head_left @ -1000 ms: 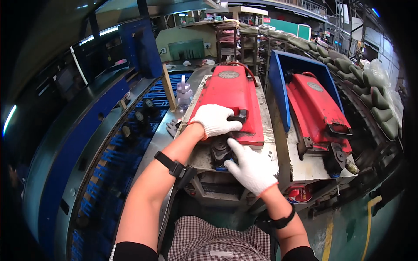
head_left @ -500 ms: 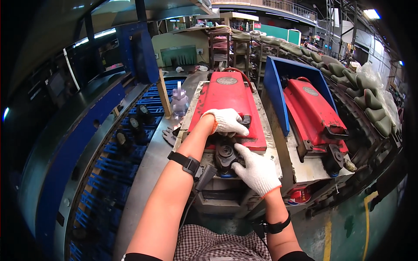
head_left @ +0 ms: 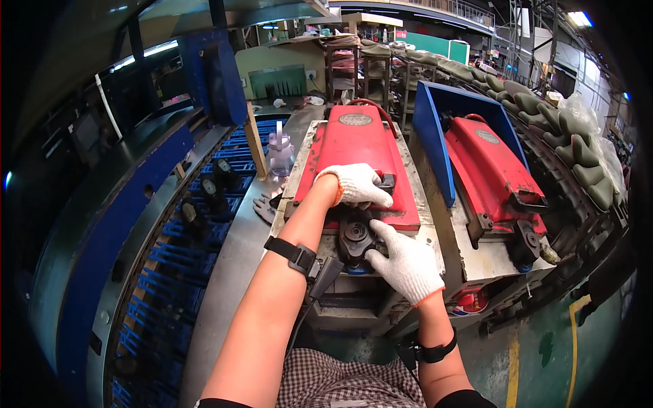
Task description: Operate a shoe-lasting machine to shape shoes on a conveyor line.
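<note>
My left hand [head_left: 350, 185], in a white knit glove, is closed over the front of a red machine cover [head_left: 350, 146]. It grips a black handle [head_left: 386, 181], whose right end shows beside the fingers; the rest is hidden. Just below, a black metal fixture [head_left: 355, 234] with a round top juts from the machine's front. My right hand [head_left: 408, 266], also gloved in white, is at the fixture's right side. Its thumb and forefinger are spread apart, their tips at the fixture's edge, and the other fingers are partly hidden.
To the right stands a second red-covered machine [head_left: 486, 163] inside a blue guard [head_left: 430, 143]. Green-grey shaped pieces [head_left: 578, 153] line a rack behind it. On the left, a clear bottle [head_left: 279, 155] and a grey glove [head_left: 264, 208] rest on the metal bench [head_left: 228, 265] beside blue racks.
Both hands keep nearly the same places at the handle and the fixture. The view has shifted slightly, and my right hand sits marginally farther right in it.
</note>
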A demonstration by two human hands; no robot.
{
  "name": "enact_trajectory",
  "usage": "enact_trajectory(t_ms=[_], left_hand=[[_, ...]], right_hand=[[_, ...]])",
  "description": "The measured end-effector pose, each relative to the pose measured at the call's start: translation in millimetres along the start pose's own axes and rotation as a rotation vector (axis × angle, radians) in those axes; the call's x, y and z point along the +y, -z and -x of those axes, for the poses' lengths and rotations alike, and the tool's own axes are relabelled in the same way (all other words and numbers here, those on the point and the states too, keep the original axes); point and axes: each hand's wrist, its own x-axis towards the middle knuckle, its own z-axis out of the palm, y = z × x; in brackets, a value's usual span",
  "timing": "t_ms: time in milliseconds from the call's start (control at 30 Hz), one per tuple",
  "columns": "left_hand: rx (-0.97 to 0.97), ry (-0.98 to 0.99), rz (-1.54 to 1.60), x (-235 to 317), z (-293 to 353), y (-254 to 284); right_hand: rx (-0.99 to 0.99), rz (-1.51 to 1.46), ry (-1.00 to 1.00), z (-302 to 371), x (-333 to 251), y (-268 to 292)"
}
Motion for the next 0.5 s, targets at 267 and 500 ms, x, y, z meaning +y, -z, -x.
enact_trajectory(t_ms=[267, 500], left_hand=[[0.008, -0.004, -0.009, -0.6, 0.4, -0.3], [0.003, -0.012, -0.003, -3.5, -2.8, -1.6]], right_hand=[[-0.007, 0.000, -0.012, 0.2, -0.6, 0.4], [-0.001, 0.001, -0.012, 0.1, 0.4, -0.7]])
